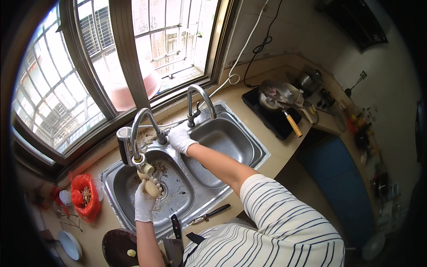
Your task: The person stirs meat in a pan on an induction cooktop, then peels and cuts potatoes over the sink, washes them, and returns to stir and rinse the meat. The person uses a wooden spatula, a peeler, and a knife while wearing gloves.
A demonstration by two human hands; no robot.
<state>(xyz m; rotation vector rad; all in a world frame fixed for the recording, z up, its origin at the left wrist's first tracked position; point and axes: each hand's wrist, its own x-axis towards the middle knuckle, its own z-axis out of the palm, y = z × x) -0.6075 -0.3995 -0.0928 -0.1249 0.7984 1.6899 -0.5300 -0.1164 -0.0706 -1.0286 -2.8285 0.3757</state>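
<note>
My left hand (145, 200), in a white glove, holds a pale peeled vegetable, perhaps a potato (151, 189), under the spout of the left faucet (135, 133). Another pale piece partly shows just above it. Below lies the left basin (176, 200) of a steel double sink, with brown peel scraps (161, 170) around its drain. My right hand (180, 138), also gloved, is at the base of the left faucet, on its lever; the fingers are partly hidden. Beside the right basin (223, 143) rises a second faucet (200, 90).
A cleaver (174, 245) and a black-handled peeler or knife (217, 211) lie at the sink's front edge. A dark round board (116, 248) bears a pale piece. Left are a red plastic bag (95, 208) and bowls (70, 245); right, a wok (270, 96) on a black cooktop (253, 103).
</note>
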